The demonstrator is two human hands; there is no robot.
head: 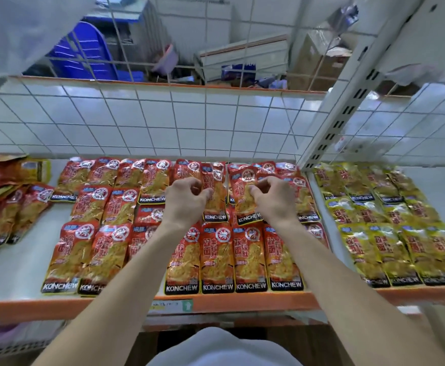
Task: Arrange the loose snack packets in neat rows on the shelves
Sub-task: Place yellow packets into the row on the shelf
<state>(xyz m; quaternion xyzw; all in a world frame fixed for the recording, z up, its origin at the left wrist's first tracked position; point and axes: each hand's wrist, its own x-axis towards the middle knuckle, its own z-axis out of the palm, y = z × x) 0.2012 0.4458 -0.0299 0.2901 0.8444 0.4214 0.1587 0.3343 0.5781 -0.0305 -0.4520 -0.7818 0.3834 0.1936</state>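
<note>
Red KONCHEW snack packets (217,257) lie in rows on the white shelf (12,270). My left hand (185,200) pinches the edge of an upright red packet (214,192) in the middle row. My right hand (274,200) grips a second red packet (245,199), which is tilted and lies over its neighbours. Both hands are close together, above the middle of the red block. The front row lies flat with the labels facing me.
A loose heap of red packets (7,204) lies at the left end of the shelf. Yellow packets (390,225) fill the neighbouring bay on the right, beyond a white upright post (348,101). A wire grid (163,120) backs the shelf. An orange front edge (242,302) runs along it.
</note>
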